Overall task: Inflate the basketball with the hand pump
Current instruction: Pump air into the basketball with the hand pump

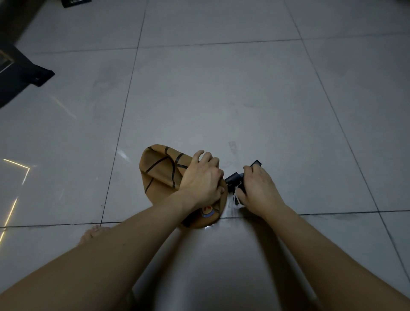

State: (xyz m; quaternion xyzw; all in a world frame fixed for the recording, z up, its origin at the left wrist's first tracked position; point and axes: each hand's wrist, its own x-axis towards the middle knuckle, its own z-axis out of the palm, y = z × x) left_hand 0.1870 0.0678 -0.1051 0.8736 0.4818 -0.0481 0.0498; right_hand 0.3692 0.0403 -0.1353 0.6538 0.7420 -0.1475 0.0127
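Left hand [203, 184] fingers curled gripping flat basketball [162, 171], right hand [258, 188] fingers clasping black pump [234, 178], both forearms outstretched

Head view, steeply down, close.

**A:** how's the stuff on the floor [221, 88] laid out?

**B:** The ball [164, 175] is laid on the floor, mid-frame, toward the near side. It's gripped at its right edge by the left hand [203, 179]. The pump [235, 177] is found just right of the ball, one end right up by that hand, and it's held from above by the right hand [257, 191]. A wrapper [234, 201] is wedged between the ball and the right hand.

**A:** anything further out?

**B:** A foot [91, 235] is planted near-left of the ball, apart from it. An object [24, 73] is parked far off at the left edge, and an item [75, 2] is cut off at the far top-left.
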